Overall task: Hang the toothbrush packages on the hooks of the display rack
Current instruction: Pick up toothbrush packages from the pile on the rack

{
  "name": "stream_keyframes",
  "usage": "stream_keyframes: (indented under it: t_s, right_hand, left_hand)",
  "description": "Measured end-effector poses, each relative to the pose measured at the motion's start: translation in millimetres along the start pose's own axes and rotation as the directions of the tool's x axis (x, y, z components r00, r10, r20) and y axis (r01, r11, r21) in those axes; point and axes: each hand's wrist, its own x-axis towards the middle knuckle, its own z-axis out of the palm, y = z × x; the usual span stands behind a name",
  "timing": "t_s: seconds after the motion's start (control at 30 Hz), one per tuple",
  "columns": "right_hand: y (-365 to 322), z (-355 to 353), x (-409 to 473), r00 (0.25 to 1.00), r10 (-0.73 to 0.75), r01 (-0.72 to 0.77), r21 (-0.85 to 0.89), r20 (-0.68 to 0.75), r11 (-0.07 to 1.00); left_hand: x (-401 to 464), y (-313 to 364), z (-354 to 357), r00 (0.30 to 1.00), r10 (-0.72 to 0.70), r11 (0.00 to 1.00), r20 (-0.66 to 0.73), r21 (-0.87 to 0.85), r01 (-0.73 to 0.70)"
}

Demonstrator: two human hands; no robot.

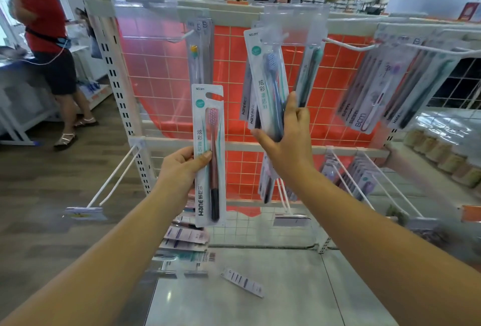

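At the far left a person in a red top (43, 13) stands by a white counter, well apart from your display rack (122, 96). A bare white hook (114, 177) juts from the rack's left upright at the middle rail, carrying a label holder at its tip. Near the top left corner of the orange grid panel (234, 65), a few toothbrush packages (199, 52) hang from an upper hook behind a clear label flap. Your left hand (182, 167) grips a single toothbrush package (209, 154) by its left edge, thumb across the front and fingers curled behind; it stands upright in front of the panel, touching no hook, with its hanging hole uppermost. Below it, loose packages (186, 237) lie at the left edge of the grey base shelf (286, 286), and one small card (243, 281) lies alone nearer the middle. Your right hand (286, 133) is spread with thumb and fingers clasping the lower end of a bunch of hanging packages (268, 86) that tilts leftward under the central upper hook, whose clear flap (294, 24) hides the hole and the hook tip. Further right, a long white hook (351, 46) crosses in front of another tilted bunch (385, 91) near the rack's right edge, and lower hooks (364, 177) hold more packs.
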Motion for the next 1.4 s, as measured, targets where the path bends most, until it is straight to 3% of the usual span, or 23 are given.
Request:
stream_keyframes:
  t_s: [0.87,1.23,1.4]
  right_hand:
    - [-5,-7,-11,0.999,-0.039,0.038,-0.056,-0.009,0.998]
    - [-2,15,10,0.989,0.15,-0.151,-0.095,-0.016,0.984]
    - [-3,30,34,0.97,0.243,-0.243,-0.031,-0.011,0.969]
  left_hand:
    - [7,-3,37,0.995,0.019,1.0,0.097,-0.004,-0.018]
    - [15,-10,28,0.997,0.042,0.999,0.07,-0.008,-0.042]
    - [26,-14,15,0.999,0.003,1.0,0.038,-0.008,-0.003]
